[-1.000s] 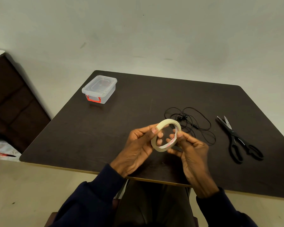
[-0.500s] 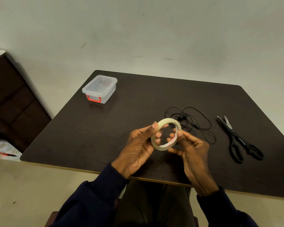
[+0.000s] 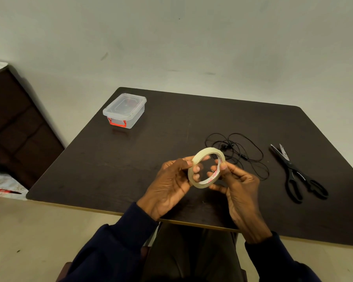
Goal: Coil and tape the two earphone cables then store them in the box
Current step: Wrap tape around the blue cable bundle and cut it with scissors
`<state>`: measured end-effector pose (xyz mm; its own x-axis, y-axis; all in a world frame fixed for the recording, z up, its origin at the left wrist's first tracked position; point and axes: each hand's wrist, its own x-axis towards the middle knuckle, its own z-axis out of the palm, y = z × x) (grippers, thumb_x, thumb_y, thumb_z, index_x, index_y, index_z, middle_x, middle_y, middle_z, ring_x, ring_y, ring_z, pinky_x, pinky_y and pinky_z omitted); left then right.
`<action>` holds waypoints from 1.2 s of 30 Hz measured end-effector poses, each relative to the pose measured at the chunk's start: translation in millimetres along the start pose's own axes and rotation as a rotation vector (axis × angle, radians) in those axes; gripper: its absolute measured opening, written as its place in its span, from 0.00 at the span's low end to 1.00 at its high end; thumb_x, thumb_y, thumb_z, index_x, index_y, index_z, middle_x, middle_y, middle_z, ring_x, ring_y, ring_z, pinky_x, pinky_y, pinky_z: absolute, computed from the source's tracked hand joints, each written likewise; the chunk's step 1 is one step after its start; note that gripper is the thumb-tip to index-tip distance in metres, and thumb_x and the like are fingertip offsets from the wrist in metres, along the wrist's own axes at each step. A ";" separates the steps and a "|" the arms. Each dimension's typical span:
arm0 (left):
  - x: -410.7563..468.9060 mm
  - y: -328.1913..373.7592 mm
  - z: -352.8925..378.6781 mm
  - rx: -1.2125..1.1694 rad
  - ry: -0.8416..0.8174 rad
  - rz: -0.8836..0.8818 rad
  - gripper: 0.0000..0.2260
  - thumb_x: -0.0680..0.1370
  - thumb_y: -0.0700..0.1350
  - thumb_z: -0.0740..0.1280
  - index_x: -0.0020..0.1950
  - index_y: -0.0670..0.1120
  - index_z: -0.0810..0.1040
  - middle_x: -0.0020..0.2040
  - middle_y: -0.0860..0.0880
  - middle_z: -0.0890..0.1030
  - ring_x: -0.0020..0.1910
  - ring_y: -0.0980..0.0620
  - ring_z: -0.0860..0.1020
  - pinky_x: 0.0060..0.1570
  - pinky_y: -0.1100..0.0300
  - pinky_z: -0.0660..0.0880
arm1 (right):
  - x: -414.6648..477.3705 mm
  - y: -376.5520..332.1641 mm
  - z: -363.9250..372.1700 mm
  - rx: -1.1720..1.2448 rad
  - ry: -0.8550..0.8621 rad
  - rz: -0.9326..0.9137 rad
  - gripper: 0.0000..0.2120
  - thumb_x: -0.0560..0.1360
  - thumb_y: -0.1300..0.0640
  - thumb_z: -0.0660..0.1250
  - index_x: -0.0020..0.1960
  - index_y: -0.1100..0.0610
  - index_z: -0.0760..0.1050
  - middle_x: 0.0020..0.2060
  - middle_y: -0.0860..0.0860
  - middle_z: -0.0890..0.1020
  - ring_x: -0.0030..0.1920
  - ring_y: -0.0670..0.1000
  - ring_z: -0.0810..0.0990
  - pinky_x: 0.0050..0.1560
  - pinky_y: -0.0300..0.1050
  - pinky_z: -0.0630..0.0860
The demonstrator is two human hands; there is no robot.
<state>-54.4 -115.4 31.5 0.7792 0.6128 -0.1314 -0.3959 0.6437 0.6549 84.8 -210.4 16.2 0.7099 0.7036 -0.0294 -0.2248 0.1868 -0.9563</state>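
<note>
A dark brown surface (image 3: 114, 171) fills the middle of the view, set against a pale wall, with a dark wooden cabinet (image 3: 14, 127) standing off its left edge. The person's arms, in navy sleeves (image 3: 118, 243), reach in from the near edge.

The clear plastic box (image 3: 124, 110) sits at the far left corner of the surface, its lid on and a red latch on its near side. It lies well apart from everything else.

Black-handled scissors (image 3: 293, 174) lie on the right side, blades slightly parted and pointing away.

The earphone cables (image 3: 248, 152) lie as a loose black tangle on the surface, between the scissors and the hands, uncoiled. How many cables are in the tangle cannot be told.

The left hand (image 3: 169, 186) and right hand (image 3: 242, 194) hold a roll of clear tape (image 3: 207, 150) up above the surface, just in front of the cables. The left fingers (image 3: 196, 169) curl through the ring with the thumb on its outer rim. The right thumb presses the roll's right edge, the other fingers cupping it from below.
</note>
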 end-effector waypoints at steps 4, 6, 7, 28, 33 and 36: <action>1.3 0.4 0.9 -0.020 0.019 -0.024 0.20 0.74 0.37 0.66 0.63 0.28 0.77 0.36 0.45 0.77 0.34 0.55 0.75 0.38 0.63 0.75 | -0.3 1.4 -0.7 0.000 0.003 -0.014 0.09 0.73 0.58 0.71 0.52 0.59 0.84 0.44 0.58 0.88 0.43 0.55 0.88 0.37 0.50 0.85; 0.7 1.2 2.7 -0.025 0.020 -0.032 0.20 0.75 0.37 0.65 0.65 0.27 0.75 0.36 0.45 0.79 0.35 0.55 0.75 0.38 0.64 0.75 | -0.5 2.4 -1.0 -0.001 0.005 -0.018 0.10 0.73 0.59 0.71 0.53 0.60 0.83 0.45 0.58 0.87 0.43 0.56 0.88 0.38 0.51 0.85; -0.1 1.3 3.9 -0.030 0.018 -0.033 0.20 0.76 0.36 0.65 0.65 0.27 0.74 0.37 0.45 0.79 0.35 0.55 0.75 0.38 0.64 0.75 | -0.7 2.3 -0.9 0.000 0.007 -0.022 0.10 0.74 0.59 0.71 0.54 0.60 0.83 0.45 0.58 0.87 0.43 0.56 0.88 0.38 0.51 0.85; -4.9 10.4 7.0 0.038 0.020 -0.032 0.17 0.80 0.43 0.66 0.63 0.31 0.79 0.40 0.44 0.82 0.39 0.52 0.79 0.43 0.60 0.80 | 1.8 -5.3 -2.5 -0.113 -0.038 -0.103 0.07 0.77 0.61 0.69 0.53 0.58 0.84 0.43 0.57 0.87 0.41 0.55 0.87 0.37 0.48 0.85; -8.4 17.5 1.8 0.173 -0.121 0.006 0.16 0.81 0.38 0.63 0.67 0.33 0.77 0.56 0.35 0.83 0.56 0.40 0.83 0.56 0.52 0.80 | 9.2 -12.3 -4.3 -0.176 -0.032 -0.108 0.07 0.77 0.60 0.69 0.53 0.56 0.83 0.41 0.54 0.88 0.41 0.55 0.87 0.38 0.51 0.85; -6.8 22.5 -3.7 0.316 -0.149 0.045 0.19 0.80 0.36 0.65 0.71 0.38 0.74 0.62 0.31 0.80 0.61 0.34 0.80 0.61 0.46 0.79 | 13.4 -14.1 -6.9 -0.254 -0.025 -0.117 0.07 0.77 0.59 0.69 0.53 0.53 0.83 0.38 0.51 0.87 0.39 0.50 0.86 0.40 0.50 0.84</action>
<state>-70.4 -103.4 44.3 0.8357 0.5492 -0.0023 -0.2800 0.4298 0.8584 102.1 -208.3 27.3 0.7035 0.7051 0.0895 0.0345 0.0918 -0.9952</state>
